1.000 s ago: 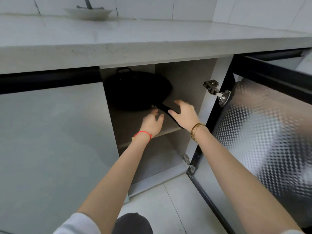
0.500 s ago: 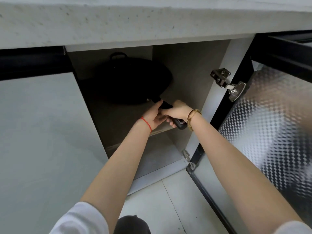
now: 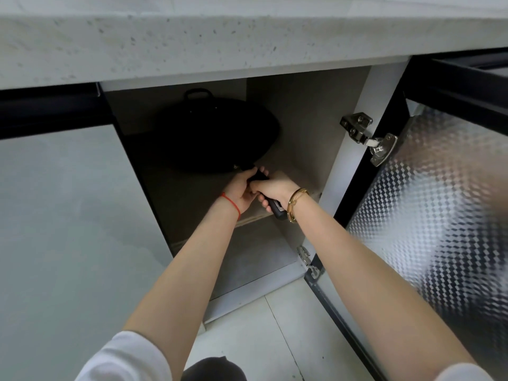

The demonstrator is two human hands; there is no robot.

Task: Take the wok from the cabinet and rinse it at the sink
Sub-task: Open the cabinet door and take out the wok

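A black wok (image 3: pixel 217 136) rests on the upper shelf (image 3: pixel 192 193) inside the open cabinet, with a small loop handle at its far rim. Its long black handle (image 3: pixel 276 211) points toward me over the shelf's front edge. My right hand (image 3: pixel 275 188) is wrapped over the handle, a gold bracelet on its wrist. My left hand (image 3: pixel 240 192), with a red string at the wrist, grips the same handle closer to the wok's bowl. The middle of the handle is hidden by both hands.
The cabinet door (image 3: pixel 439 215) with patterned glass stands open on the right, held by metal hinges (image 3: pixel 368 136). A pale stone countertop edge (image 3: pixel 220 48) overhangs the cabinet. A closed grey door (image 3: pixel 63 229) is on the left. Tiled floor (image 3: pixel 275 339) lies below.
A second ago both hands were open, reaching for the handle; now both are closed on it. The view has dropped lower, below the countertop. The wok has barely shifted.
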